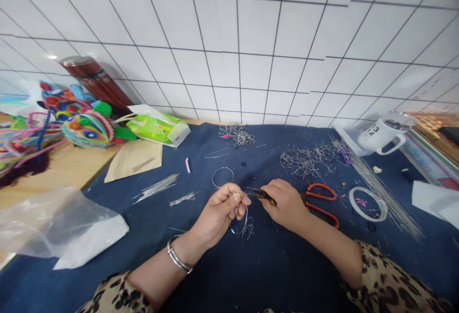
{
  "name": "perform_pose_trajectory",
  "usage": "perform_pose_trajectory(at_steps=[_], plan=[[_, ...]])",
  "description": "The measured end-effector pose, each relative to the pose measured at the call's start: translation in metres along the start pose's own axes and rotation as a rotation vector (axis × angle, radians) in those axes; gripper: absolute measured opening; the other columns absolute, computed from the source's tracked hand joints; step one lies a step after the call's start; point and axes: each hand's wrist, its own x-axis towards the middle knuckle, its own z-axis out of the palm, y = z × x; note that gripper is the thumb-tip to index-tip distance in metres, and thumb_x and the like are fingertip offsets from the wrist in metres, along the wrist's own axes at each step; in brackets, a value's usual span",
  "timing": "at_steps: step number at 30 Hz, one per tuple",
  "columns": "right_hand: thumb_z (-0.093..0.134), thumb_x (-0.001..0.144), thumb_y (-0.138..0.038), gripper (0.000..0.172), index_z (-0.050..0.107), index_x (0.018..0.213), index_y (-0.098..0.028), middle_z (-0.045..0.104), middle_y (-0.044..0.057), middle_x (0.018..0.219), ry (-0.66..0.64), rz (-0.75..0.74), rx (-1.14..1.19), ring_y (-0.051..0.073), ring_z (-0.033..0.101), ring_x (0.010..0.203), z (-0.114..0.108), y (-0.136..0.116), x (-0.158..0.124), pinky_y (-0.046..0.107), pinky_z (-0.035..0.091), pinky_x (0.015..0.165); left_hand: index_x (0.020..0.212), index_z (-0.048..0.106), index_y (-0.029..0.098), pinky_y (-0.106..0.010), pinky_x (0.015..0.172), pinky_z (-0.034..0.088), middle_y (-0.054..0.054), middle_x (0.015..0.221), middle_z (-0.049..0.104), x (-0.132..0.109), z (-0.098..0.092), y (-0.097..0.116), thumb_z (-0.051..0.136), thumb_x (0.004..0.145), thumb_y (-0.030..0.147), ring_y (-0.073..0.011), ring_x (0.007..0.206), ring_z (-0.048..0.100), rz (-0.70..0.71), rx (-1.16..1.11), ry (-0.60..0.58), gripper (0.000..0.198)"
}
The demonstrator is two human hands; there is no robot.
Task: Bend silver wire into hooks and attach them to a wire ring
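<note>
My left hand (224, 210) pinches a thin silvery wire (245, 218) between thumb and fingertips. Part of that wire curves down below the fingers. Above the knuckles a round wire loop (223, 168) shows; whether it is the same piece, I cannot tell. My right hand (285, 205) is closed around dark pliers (261, 193) with a bit of yellow on the grip. Their jaws point left, close to my left fingertips. Scissors with orange-red handles (324, 207) lie just right of my right hand, their blades hidden behind it. Wire offcuts (247, 229) lie below my left hand.
Tangled wire heaps (308, 160) and bundles of straight wires (158, 187) lie on the dark blue cloth (222, 284). To the right are a round dish with pink beads (385, 205) and a white mug (383, 133). A plastic bag (68, 222) lies left.
</note>
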Motion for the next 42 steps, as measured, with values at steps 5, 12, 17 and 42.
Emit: perform_pose_trajectory(at_steps=[5, 12, 17, 42], plan=[[0.049, 0.083, -0.025, 0.013, 0.059, 0.085, -0.018, 0.056, 0.004, 0.076, -0.004, -0.011, -0.013, 0.015, 0.05, 0.075, 0.0, 0.0, 0.0, 0.028, 0.037, 0.072, 0.076, 0.052, 0.015, -0.018, 0.049, 0.038, -0.002, 0.072, 0.06, 0.0, 0.001, 0.001, 0.058, 0.08, 0.028, -0.0064, 0.053, 0.049, -0.011, 0.026, 0.027, 0.015], [0.048, 0.084, -0.025, 0.014, 0.059, 0.084, -0.018, 0.056, 0.004, 0.076, -0.009, 0.027, 0.062, 0.015, 0.05, 0.075, 0.002, -0.001, 0.0, 0.028, 0.037, 0.072, 0.075, 0.052, 0.015, -0.019, 0.051, 0.038, -0.001, 0.071, 0.06, 0.0, 0.001, -0.001, 0.056, 0.081, 0.026, -0.0065, 0.053, 0.048, 0.018, 0.116, 0.035, 0.013], [0.049, 0.084, -0.028, 0.016, 0.056, 0.075, -0.017, 0.052, 0.001, 0.07, -0.03, 0.128, 0.257, 0.012, 0.049, 0.068, -0.002, -0.005, 0.003, 0.024, 0.038, 0.066, 0.077, 0.054, 0.014, -0.021, 0.054, 0.04, -0.003, 0.074, 0.062, 0.0, -0.001, -0.004, 0.056, 0.081, 0.026, -0.008, 0.056, 0.05, 0.049, 0.264, 0.075, 0.013], [0.049, 0.082, -0.03, 0.017, 0.054, 0.073, -0.017, 0.042, -0.005, 0.061, -0.153, 0.34, 0.741, 0.007, 0.037, 0.057, -0.012, -0.015, 0.005, 0.02, 0.031, 0.056, 0.087, 0.059, 0.014, -0.025, 0.065, 0.047, -0.002, 0.079, 0.061, -0.002, -0.002, -0.009, 0.061, 0.077, 0.024, -0.0105, 0.067, 0.055, 0.039, 0.522, -0.06, 0.014]])
